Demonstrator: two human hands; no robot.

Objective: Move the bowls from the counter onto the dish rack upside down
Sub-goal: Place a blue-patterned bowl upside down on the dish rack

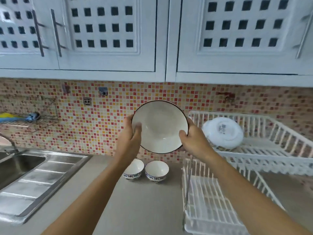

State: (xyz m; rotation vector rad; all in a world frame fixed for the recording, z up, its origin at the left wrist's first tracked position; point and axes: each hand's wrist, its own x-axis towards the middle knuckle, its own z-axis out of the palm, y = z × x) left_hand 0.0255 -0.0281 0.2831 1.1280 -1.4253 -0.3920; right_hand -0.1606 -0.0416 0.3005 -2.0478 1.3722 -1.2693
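Observation:
I hold a large white bowl with a dark rim (160,127) up in the air over the counter, its inside turned toward me. My left hand (131,134) grips its left edge and my right hand (193,138) grips its right edge. Below it, two small white bowls with blue patterned bases (133,168) (157,169) stand upright side by side on the grey counter (135,209). The white two-tier dish rack (264,150) stands to the right. An overturned white bowl with a grey print (222,132) rests on its upper tier.
A steel sink with a ribbed drainboard (33,177) fills the left side, with a tap (10,143) at the far left. A wire wall shelf (28,119) holds a blue and yellow item. White wall cabinets (152,36) hang overhead, above the mosaic tiles.

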